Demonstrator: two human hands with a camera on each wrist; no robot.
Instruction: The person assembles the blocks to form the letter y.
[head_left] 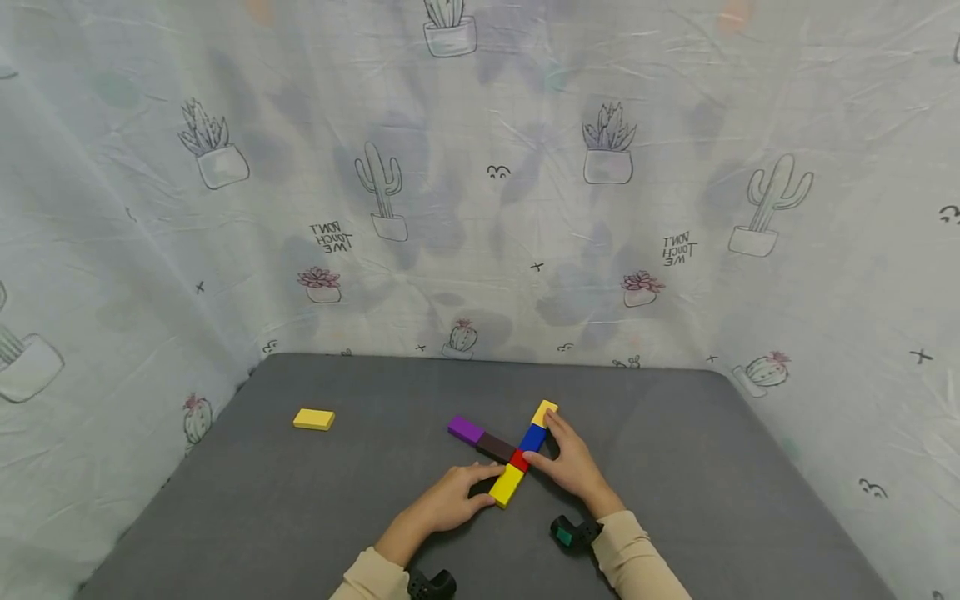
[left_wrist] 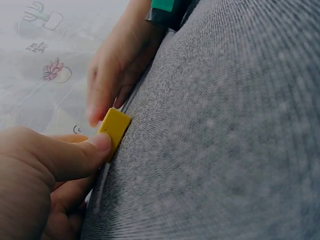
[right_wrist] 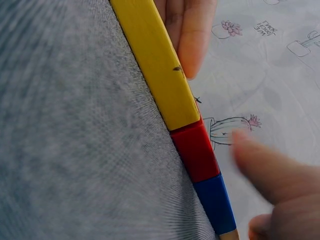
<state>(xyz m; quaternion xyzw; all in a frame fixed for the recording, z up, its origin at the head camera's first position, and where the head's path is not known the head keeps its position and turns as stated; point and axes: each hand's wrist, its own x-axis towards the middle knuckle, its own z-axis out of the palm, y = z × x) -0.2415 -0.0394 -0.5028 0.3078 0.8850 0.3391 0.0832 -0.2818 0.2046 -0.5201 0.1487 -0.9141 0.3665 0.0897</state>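
Note:
Flat blocks form a slanting row on the grey table: a near yellow block point(head_left: 506, 487), a red block point(head_left: 518, 460), a blue block point(head_left: 532, 438) and a far yellow block point(head_left: 544, 413). A dark brown block point(head_left: 496, 448) and a purple block point(head_left: 466, 430) branch off leftward from the red one. My left hand point(head_left: 450, 500) pinches the near yellow block, its thumb on the end face in the left wrist view. Along the row's right side my right hand point(head_left: 576, 467) spreads its fingers, thumb by the red block and a fingertip at the far yellow one.
A separate yellow block point(head_left: 313, 419) lies at the far left of the grey table point(head_left: 660, 467). Behind and at both sides hangs a pale curtain point(head_left: 480, 208) printed with cacti. Each wrist wears a black device, such as the right wrist device point(head_left: 573, 533).

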